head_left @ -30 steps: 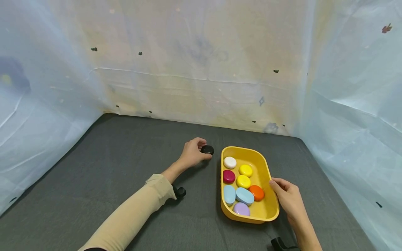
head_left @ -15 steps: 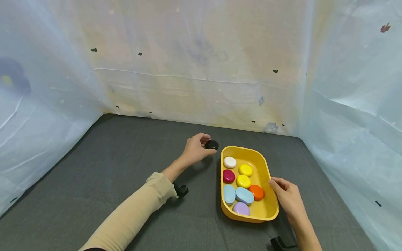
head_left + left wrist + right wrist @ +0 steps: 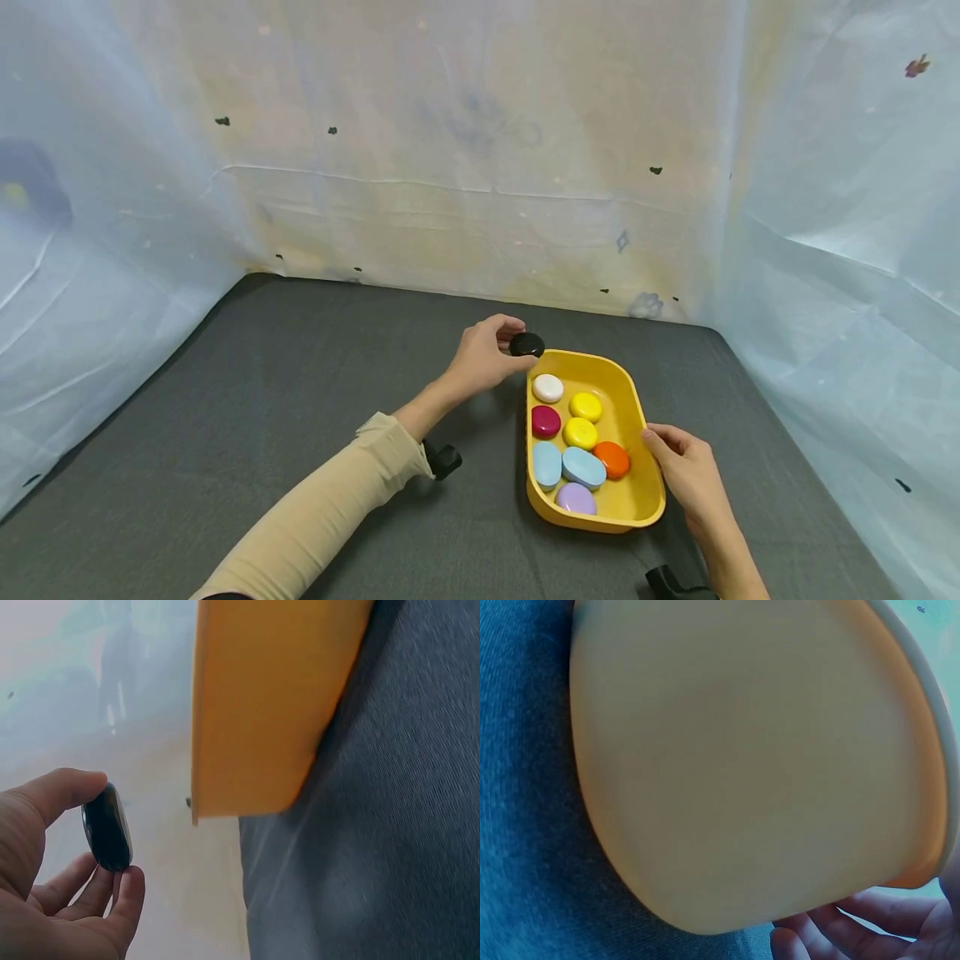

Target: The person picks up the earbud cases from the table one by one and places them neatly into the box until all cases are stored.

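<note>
Between thumb and fingertips my left hand (image 3: 487, 357) pinches a glossy black rounded disc (image 3: 527, 344), held at the far left corner of a yellow plastic tray (image 3: 637, 500). In the left wrist view the disc (image 3: 107, 829) is on edge, apart from the tray's outer wall (image 3: 255, 712). My right hand (image 3: 686, 471) grips the tray's right rim, thumb over the edge and fingers (image 3: 870, 930) outside the wall. Inside lie a white disc (image 3: 548, 387), a dark red one (image 3: 546, 422), two yellow ones (image 3: 586, 407), an orange one (image 3: 612, 460), two light blue ovals (image 3: 584, 468) and a lilac disc (image 3: 576, 498).
A dark grey cloth (image 3: 225, 467) covers the tabletop. Pale patterned sheeting (image 3: 450, 183) hangs behind it and along both sides. Black wrist mounts (image 3: 442, 460) show beside both forearms.
My left hand has carried the black disc rightward and slightly up the view, from beside the tray to its far left corner. My right hand and the tray have stayed in place.
</note>
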`<state>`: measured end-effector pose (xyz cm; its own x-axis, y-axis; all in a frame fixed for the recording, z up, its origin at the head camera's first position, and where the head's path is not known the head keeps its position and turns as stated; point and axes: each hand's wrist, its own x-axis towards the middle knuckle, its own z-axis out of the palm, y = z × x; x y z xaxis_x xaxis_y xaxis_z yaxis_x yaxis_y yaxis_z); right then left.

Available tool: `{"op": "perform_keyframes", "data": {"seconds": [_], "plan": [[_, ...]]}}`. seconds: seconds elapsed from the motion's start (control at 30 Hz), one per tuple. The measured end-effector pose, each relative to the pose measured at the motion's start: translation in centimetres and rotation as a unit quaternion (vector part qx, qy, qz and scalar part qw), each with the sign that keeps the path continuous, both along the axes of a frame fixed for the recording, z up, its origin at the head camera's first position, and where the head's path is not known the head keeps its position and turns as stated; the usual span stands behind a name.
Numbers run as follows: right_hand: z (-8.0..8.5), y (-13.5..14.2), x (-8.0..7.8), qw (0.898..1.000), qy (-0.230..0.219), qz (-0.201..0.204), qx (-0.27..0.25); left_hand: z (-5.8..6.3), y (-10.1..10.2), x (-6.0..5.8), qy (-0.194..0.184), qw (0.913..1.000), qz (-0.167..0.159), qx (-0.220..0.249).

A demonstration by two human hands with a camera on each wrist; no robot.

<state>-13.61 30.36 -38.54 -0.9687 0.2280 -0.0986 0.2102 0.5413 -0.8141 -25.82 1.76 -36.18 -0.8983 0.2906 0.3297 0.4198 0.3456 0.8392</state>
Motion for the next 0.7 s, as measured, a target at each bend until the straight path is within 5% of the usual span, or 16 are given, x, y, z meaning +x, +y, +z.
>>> {"op": "perform_keyframes", "data": {"seconds": [0.33,0.7], "plan": [[0.0,0.0,0.0,1.000,0.003,-0.001,0.004,0.7,1.6,1.0,-0.001,0.9987,-0.050,-0.007],[0.0,-0.2,0.1,1.000,0.006,-0.003,0.005,0.0,3.0,1.6,0.001,0.9958,-0.085,-0.032]]}}
